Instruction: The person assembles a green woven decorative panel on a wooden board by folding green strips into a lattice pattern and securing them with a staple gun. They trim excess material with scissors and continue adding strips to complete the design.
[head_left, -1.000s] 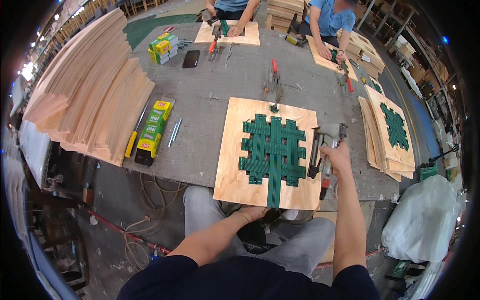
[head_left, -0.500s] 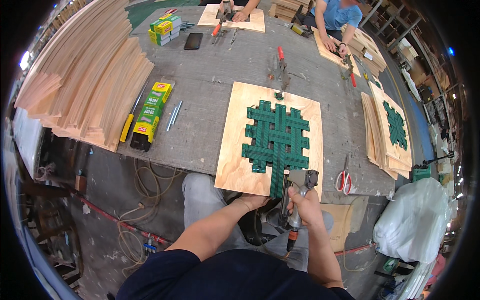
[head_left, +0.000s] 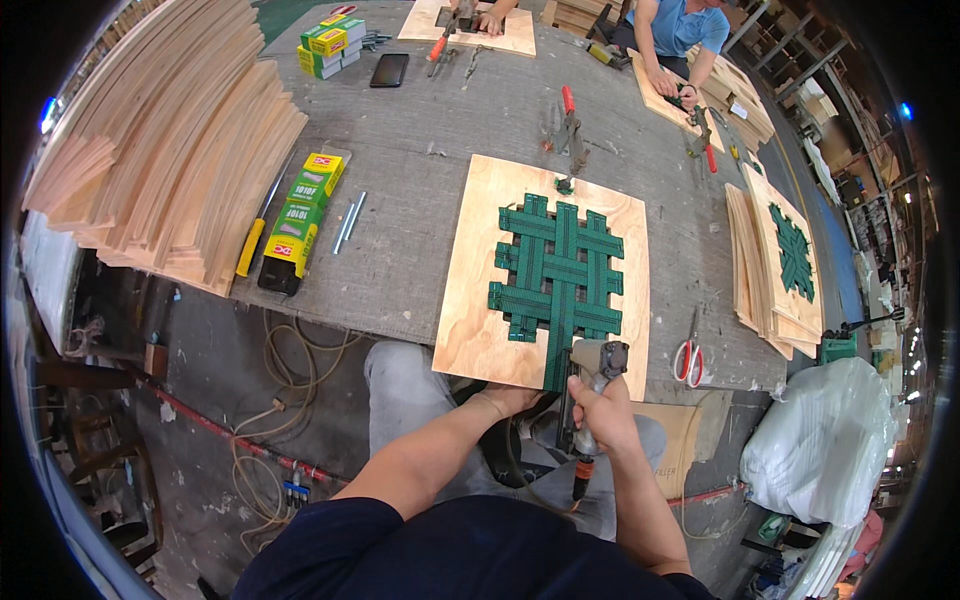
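A pale plywood board (head_left: 462,325) lies at the table's front edge. Across its middle, green webbing straps (head_left: 568,268) are woven over and under each other above an opening. One longer strap runs down to the board's near edge. My right hand (head_left: 608,412) is wrapped around a pneumatic stapler (head_left: 598,357), whose nose sits over that long strap near the edge. An air hose connects at the tool's lower end. Beside the strap, my left hand (head_left: 512,399) reaches under the board's near edge; its fingers are hidden, so whether it grips the strap cannot be seen.
Left are stacked wooden slats (head_left: 190,170), a yellow-handled screwdriver (head_left: 252,245), a green-yellow staple box (head_left: 305,215) and staple strips (head_left: 348,222). A red-handled clamp (head_left: 570,130) stands beyond the board. Scissors (head_left: 688,362) and finished boards (head_left: 790,260) lie right. Two people work across the table.
The stapler and my right hand have barely moved. My view has shifted slightly, and the far person's hands at the upper right have moved a little over their board.
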